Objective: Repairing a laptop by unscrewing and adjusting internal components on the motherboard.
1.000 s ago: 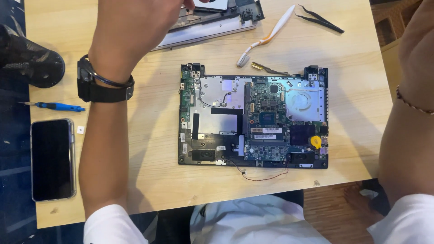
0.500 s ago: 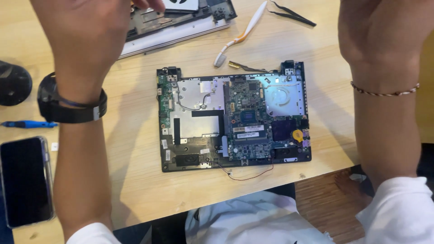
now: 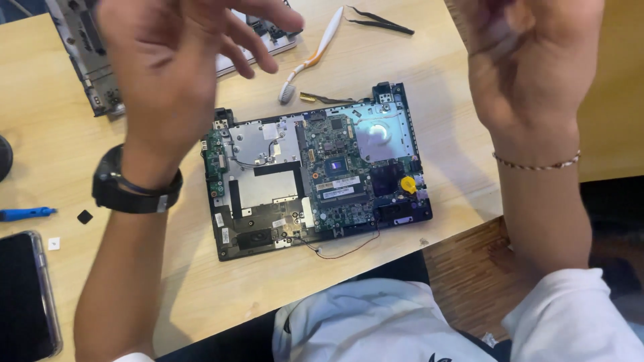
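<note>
Green-and-silver laptop base (image 3: 315, 177), opened, boards bare, lies flat mid-table (image 3: 429, 100) near the front edge: likely light, stiff, fragile, best lifted by its black outer frame; left hand (image 3: 181, 60) and right hand (image 3: 530, 60) hover above, fingers loosely spread, holding nothing.

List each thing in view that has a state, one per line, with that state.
Left hand: raised above the table, fingers spread, empty.
Right hand: raised, loosely curled; nothing seen in it.
Laptop base: cover off, circuit board exposed, flat on the table.
Toothbrush: lying flat, untouched.
Tweezers: lying flat.
Phone: screen dark.
Blue pen: lying flat.
</note>
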